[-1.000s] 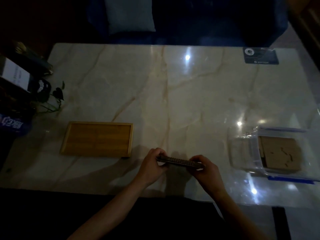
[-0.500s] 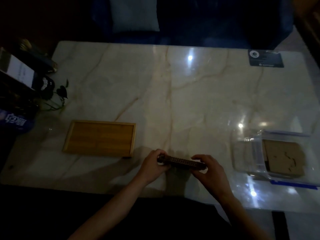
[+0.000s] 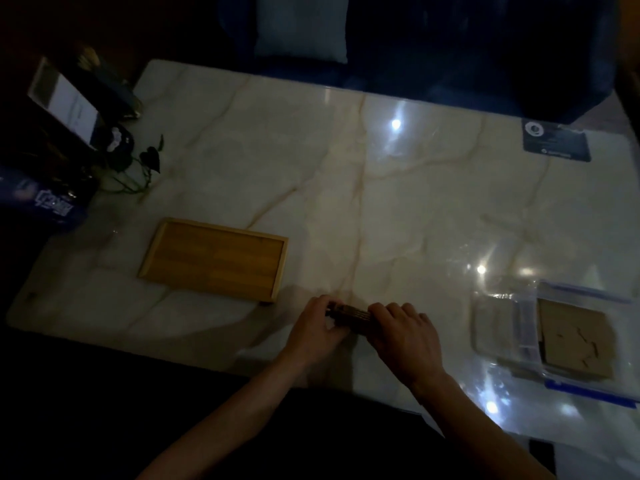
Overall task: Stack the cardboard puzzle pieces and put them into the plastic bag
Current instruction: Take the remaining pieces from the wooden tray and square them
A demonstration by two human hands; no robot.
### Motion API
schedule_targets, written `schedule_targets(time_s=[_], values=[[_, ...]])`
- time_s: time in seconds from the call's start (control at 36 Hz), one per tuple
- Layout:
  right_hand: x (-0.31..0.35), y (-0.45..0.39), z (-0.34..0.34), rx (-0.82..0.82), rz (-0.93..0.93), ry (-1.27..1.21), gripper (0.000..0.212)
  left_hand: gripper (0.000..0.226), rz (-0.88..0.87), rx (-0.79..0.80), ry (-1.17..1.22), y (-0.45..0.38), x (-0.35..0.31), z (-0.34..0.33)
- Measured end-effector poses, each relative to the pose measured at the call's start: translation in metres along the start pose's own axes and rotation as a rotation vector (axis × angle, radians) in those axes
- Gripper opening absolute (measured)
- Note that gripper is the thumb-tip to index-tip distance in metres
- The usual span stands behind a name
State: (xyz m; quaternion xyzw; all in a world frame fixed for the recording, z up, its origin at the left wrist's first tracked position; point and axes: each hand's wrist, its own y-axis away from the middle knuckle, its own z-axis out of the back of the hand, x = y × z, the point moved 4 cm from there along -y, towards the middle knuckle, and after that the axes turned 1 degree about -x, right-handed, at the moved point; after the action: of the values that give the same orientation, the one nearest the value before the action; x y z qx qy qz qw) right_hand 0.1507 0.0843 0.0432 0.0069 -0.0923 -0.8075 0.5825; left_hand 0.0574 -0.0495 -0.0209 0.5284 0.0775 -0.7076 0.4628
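On my feed the marble bench point(image 3: 381, 202) holds an empty wooden tray point(image 3: 214, 259), and the plastic bag point(image 3: 554, 337) has cardboard sheets point(image 3: 575, 337) inside. Left hand point(image 3: 317, 329) and right hand point(image 3: 403, 336) fingers pinch the puzzle stack point(image 3: 349, 314) near the front edge.

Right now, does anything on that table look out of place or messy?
Nothing stands out. Both hands, left and right, hold a stack of cardboard pieces on edge. The wooden tray lies flat, and the plastic bag already holds cardboard.
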Motion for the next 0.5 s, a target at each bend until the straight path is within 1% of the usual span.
schedule_targets(time_s=[0.11, 0.22, 0.28, 0.36, 0.44, 0.5], values=[[0.001, 0.006, -0.005, -0.05, 0.011, 0.029, 0.026, 0.06, 0.035, -0.073, 0.11, 0.012, 0.011, 0.011], [0.001, 0.007, -0.008, -0.06, -0.007, 0.018, 0.024, 0.077, 0.07, -0.23, 0.231, 0.024, 0.023, 0.028], [0.001, 0.006, -0.008, -0.066, -0.013, 0.019, 0.022, 0.086, 0.058, -0.268, 0.274, 0.028, 0.024, 0.034], [0.002, 0.006, -0.008, -0.07, -0.005, 0.02, 0.021, 0.102, 0.028, -0.25, 0.337, 0.03, 0.019, 0.036], [0.002, 0.006, -0.008, -0.059, -0.011, 0.023, 0.021, 0.098, 0.035, -0.214, 0.362, 0.03, 0.007, 0.03], [0.003, 0.007, -0.009, -0.058, -0.012, 0.028, 0.022, 0.099, 0.046, -0.116, 0.402, 0.032, 0.0, 0.018]])
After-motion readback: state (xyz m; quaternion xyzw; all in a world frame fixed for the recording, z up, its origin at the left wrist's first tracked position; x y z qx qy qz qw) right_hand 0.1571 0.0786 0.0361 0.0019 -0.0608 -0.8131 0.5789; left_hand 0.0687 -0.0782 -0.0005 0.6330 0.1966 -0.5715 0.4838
